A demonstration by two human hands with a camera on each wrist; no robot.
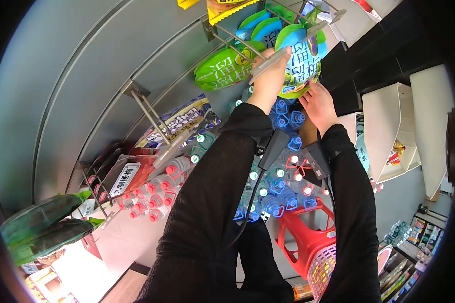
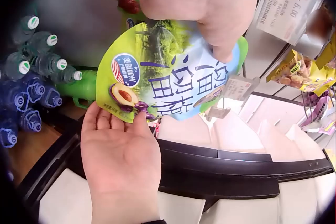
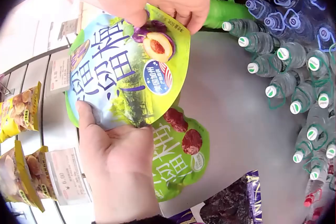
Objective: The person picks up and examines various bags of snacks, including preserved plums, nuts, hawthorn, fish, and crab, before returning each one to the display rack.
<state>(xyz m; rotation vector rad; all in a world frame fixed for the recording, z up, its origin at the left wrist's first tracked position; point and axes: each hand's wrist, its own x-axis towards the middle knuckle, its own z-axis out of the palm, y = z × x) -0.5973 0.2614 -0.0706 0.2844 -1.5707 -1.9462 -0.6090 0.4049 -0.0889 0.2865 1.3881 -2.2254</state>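
A green-and-blue plum snack bag [image 1: 301, 63] faces front by the end of a metal hook in the head view. My left hand [image 1: 269, 83] grips its left side, thumb on the front and the other fingers behind. At the lower right corner, my right hand [image 1: 319, 105] pinches the edge between thumb and fingers. Both wrist views show the plum picture and round badge on the bag [image 2: 173, 71] [image 3: 126, 71]. More blue-green bags [image 1: 263, 28] hang behind it. A green bag with red fruit [image 3: 181, 155] hangs beside it.
Bottles with blue, green and red caps [image 1: 280, 189] stand below the hooks, near a red plastic stool [image 1: 308, 237]. Metal hooks [image 1: 154, 118] jut from the grey slatted wall [image 1: 60, 101]. Yellow snack bags [image 3: 21, 111] hang nearby. White bins [image 1: 389, 108] are at the right.
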